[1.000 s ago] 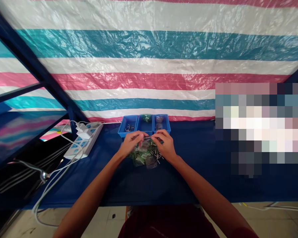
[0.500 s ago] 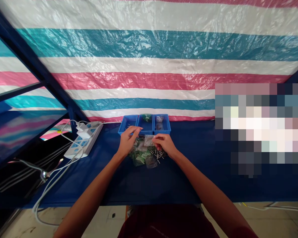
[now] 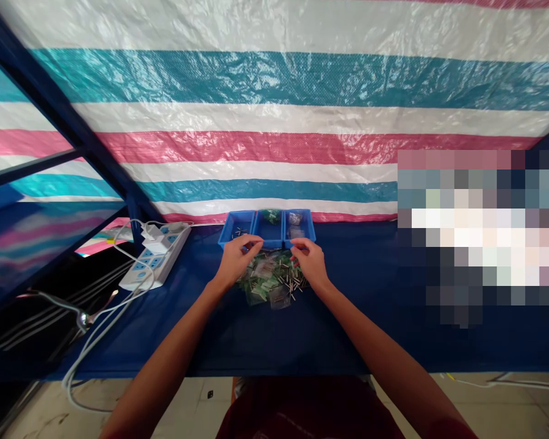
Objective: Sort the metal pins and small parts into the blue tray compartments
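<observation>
My left hand [image 3: 236, 261] is over the left side of a loose pile, thumb and forefinger drawn together in a pinch. Whatever lies between those fingertips is too small to make out. Opposite it, my right hand [image 3: 313, 263] has its fingers curled in, and its hold is also unclear. Between and below both hands lie green pieces [image 3: 266, 284], small clear plastic bags [image 3: 280, 299] and several thin metal pins [image 3: 293, 281]. Just behind the hands stand the left blue bin [image 3: 224, 233] with a few pins, the middle blue bin [image 3: 269, 233] with green pieces, and the right blue bin [image 3: 312, 228] with small bags.
A white power strip [image 3: 174, 253] with a plugged-in adapter [image 3: 155, 239] and trailing cables [image 3: 75, 372] lies at the left of the blue table [image 3: 357, 292]. Striped plastic sheeting [image 3: 256, 146] rises behind. A blue metal frame [image 3: 98, 161] stands left. The right side is pixelated.
The clear bag at my right fingertips no longer shows there. My right hand has shifted slightly right and up, away from the pile's middle. My left hand has barely moved.
</observation>
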Available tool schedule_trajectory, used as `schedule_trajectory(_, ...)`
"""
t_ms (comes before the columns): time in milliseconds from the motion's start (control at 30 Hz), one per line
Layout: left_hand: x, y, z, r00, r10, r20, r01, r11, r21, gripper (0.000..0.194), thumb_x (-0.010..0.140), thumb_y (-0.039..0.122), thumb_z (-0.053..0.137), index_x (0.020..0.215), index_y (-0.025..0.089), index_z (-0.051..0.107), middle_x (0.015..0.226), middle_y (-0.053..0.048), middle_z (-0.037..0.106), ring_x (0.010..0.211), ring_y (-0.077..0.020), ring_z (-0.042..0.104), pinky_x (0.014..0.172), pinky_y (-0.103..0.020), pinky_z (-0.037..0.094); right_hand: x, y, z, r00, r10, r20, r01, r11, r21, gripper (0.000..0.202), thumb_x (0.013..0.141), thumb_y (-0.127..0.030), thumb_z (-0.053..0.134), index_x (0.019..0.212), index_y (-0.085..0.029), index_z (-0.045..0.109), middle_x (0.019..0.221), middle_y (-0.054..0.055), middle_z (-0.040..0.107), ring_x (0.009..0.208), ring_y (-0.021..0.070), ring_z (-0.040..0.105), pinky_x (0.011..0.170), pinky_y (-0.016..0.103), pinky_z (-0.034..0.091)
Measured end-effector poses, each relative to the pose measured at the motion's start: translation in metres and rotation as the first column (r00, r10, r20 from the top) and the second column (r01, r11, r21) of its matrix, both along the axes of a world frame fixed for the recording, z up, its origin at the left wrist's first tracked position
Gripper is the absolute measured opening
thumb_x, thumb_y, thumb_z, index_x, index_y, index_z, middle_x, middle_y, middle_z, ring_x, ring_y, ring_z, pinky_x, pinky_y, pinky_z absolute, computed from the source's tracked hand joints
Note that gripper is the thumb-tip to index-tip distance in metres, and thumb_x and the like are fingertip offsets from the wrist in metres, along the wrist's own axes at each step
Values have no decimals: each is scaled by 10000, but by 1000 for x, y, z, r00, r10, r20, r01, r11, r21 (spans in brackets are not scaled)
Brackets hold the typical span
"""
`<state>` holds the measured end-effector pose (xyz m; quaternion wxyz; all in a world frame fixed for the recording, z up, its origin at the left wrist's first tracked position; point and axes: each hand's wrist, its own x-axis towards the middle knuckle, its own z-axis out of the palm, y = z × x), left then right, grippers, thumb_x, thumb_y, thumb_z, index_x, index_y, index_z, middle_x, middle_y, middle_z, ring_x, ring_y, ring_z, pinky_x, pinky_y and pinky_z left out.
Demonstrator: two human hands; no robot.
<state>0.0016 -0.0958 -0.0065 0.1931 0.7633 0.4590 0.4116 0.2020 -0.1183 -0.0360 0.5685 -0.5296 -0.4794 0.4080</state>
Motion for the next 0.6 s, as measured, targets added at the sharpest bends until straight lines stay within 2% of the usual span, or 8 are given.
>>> schedule_trajectory(100,-5,4,-3,948,-84,-308,106,993,55,298,890,440,556,887,193,724,885,-50,687,685,-153,610,672,-274,493,5,0,-3,936,-19,351,-22,993,112,125,750,-217,567,803,-201,679,746,16,654,654,168,590,666,305,495)
schedule_trajectory(200,-9,7,-6,878,-130,-462,189,978,84,303,875,473,579,954,220,726,1016,-63,666,843,-192,644,764,-301,506,5,-1,-5,837,5,547,-107,982,155,125,757,-187,558,771,-199,682,717,18,637,660,168,563,672,296,450)
schedule_trajectory(267,-12,8,-8,844,-160,-512,241,966,96,284,867,469,598,944,229,729,1034,-65,656,936,-215,636,814,-312,503,4,-1,-6,811,20,585,-145,975,168,131,783,-192,551,770,-198,682,717,21,633,662,167,558,659,288,426)
schedule_trajectory(400,-15,10,-9,826,-182,-534,292,948,128,255,913,376,547,826,211,721,966,-68,658,924,-208,622,815,-309,493,2,-2,-5,819,21,573,-160,968,193,148,816,-198,536,774,-191,678,722,24,632,650,165,555,646,287,408)
schedule_trajectory(533,-13,7,-2,872,-191,-450,285,946,151,261,943,342,497,864,195,698,951,-73,674,911,-201,627,813,-310,489,2,-5,0,851,29,525,-174,958,228,172,852,-243,527,792,-189,679,744,34,638,646,166,556,649,295,415)
schedule_trajectory(600,-10,3,2,910,-195,-366,258,957,131,256,944,353,502,873,188,684,900,-59,685,804,-173,632,746,-287,492,1,-6,2,867,57,495,-198,951,239,190,873,-292,527,844,-193,687,768,40,638,653,166,557,653,297,429)
